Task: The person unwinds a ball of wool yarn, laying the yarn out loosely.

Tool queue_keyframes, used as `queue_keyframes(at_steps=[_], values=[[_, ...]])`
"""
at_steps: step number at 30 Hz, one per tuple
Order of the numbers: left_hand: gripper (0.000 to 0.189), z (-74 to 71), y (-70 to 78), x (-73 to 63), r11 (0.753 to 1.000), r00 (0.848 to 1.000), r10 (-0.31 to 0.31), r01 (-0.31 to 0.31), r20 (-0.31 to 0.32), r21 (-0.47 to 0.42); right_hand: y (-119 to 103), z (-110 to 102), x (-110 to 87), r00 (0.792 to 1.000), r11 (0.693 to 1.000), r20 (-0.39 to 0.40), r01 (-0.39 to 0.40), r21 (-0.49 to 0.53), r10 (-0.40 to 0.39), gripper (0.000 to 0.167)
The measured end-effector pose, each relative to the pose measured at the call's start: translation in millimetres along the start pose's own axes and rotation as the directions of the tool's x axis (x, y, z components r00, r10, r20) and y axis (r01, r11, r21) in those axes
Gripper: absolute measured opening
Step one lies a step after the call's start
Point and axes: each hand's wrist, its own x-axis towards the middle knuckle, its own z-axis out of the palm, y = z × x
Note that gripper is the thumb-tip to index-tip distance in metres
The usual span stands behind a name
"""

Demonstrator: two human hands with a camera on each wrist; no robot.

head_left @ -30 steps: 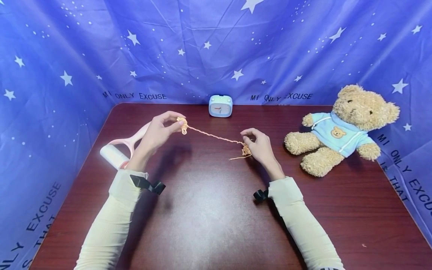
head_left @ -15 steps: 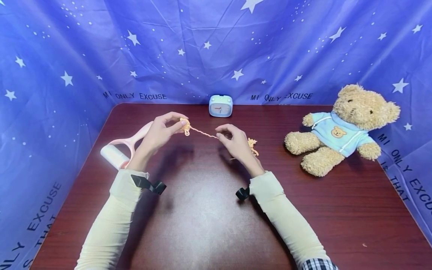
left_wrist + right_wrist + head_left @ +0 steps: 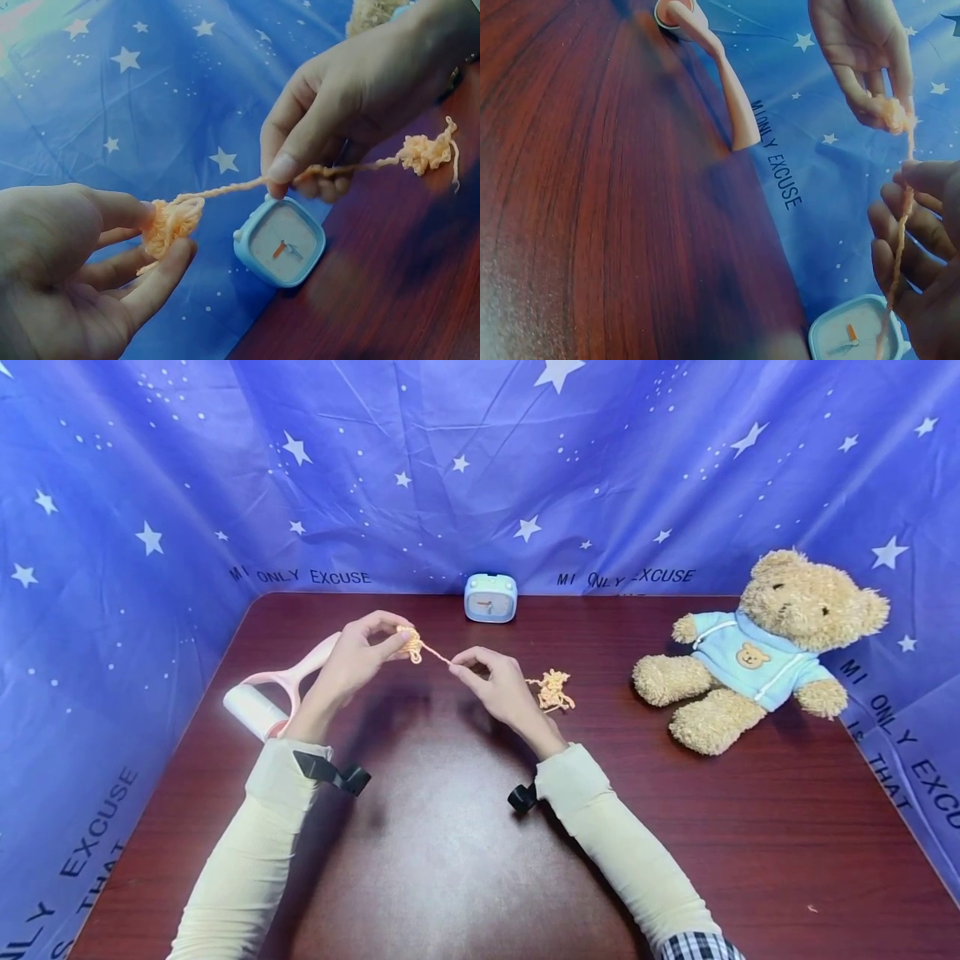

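Observation:
A peach crocheted yarn piece runs between both hands as a twisted cord (image 3: 225, 187) with a lumpy bundle at each end. My left hand (image 3: 352, 653) pinches the looped left bundle (image 3: 174, 226) between thumb and fingers, above the table. Close to that bundle, my right hand (image 3: 501, 683) pinches the cord with thumb and forefinger. Past the right hand, the cord leads to the other bundle (image 3: 555, 690), which has a loose yarn tail. In the right wrist view the cord (image 3: 901, 240) passes along the curled fingers of the right hand.
A blue clock (image 3: 491, 598) stands at the table's back edge. Left of the left hand lies a lint roller (image 3: 257, 708) with a pink handle. A teddy bear (image 3: 765, 652) in a blue top sits at the right. Blue starry cloth (image 3: 465, 502) surrounds the dark red table (image 3: 465, 877).
My right hand has moved left along the cord from the right bundle to near the left one. The right bundle now shows behind the wrist. My left hand stays almost in place, still pinching its bundle.

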Motion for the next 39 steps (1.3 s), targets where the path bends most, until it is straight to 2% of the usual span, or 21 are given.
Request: queue_keyframes(at_steps=[5, 11, 15, 20, 22, 27, 33, 39], values=[[0.009, -0.3, -1.9, 1.8, 0.999, 0.998, -0.034, 0.032, -0.056, -0.036, -2, -7, -5.8, 1.0, 1.0, 0.0, 0.007, 0.013, -0.007, 0.009], [0.011, -1.3, -1.4, 2.0, 0.994, 0.983, -0.085, 0.072, -0.161, -0.082, 1, -20, -14.3, 1.0, 0.999, -0.028, -0.008, 0.046, 0.01, 0.009], [0.013, -1.8, -0.4, 2.1, 0.99, 0.972, -0.115, 0.096, -0.205, -0.101, 5, -29, -18.9, 0.998, 0.997, -0.057, -0.023, 0.075, 0.027, 0.01], [0.015, -1.7, -0.4, 3.5, 0.987, 0.962, -0.122, 0.09, -0.246, -0.137, 9, -39, -23.4, 0.995, 0.996, -0.085, -0.037, 0.083, 0.044, 0.011], [0.015, -1.5, -0.6, 4.4, 0.985, 0.959, -0.119, 0.08, -0.257, -0.156, -1, -45, -26.3, 0.995, 0.996, -0.093, -0.038, 0.076, 0.045, 0.01], [0.019, -1.3, -2.7, 6.0, 0.981, 0.964, -0.088, 0.04, -0.252, -0.189, -24, -58, -32.5, 0.993, 0.997, -0.103, -0.05, 0.062, 0.056, 0.008], [0.024, -1.3, -2.7, 5.2, 0.978, 0.979, -0.049, 0.007, -0.199, -0.207, -20, -65, -33.6, 0.988, 0.992, -0.116, -0.088, 0.09, 0.098, 0.01], [0.011, 0.1, -0.7, 5.1, 0.972, 0.982, -0.059, 0.015, -0.177, -0.237, -17, -72, -33.5, 0.985, 0.99, -0.142, -0.078, 0.119, 0.094, 0.011]])
